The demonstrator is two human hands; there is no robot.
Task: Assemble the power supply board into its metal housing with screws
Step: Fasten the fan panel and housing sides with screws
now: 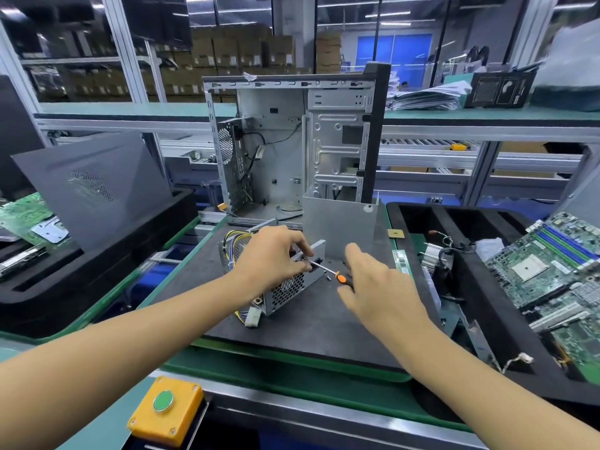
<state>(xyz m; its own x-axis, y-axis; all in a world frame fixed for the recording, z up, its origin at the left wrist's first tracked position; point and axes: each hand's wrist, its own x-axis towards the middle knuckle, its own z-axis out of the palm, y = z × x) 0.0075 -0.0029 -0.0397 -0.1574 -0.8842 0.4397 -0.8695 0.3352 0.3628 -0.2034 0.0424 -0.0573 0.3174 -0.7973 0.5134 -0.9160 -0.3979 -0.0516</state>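
Observation:
The power supply housing (285, 292), a silver metal box with a perforated grille and yellow and blue wires, lies on the dark work mat (324, 323). My left hand (276, 254) grips its top edge. My right hand (373, 287) holds an orange-handled screwdriver (328, 272), whose tip points at the housing's end plate near my left fingers. Small dark screws (328, 278) lie on the mat beside the shaft. A bent silver cover plate (341, 225) stands upright just behind.
An open computer case (292, 144) stands at the back. A grey side panel (94, 186) leans at the left. Black foam trays (487, 287) on the right hold motherboards (552, 264). A yellow box with a green button (165, 407) sits at the near edge.

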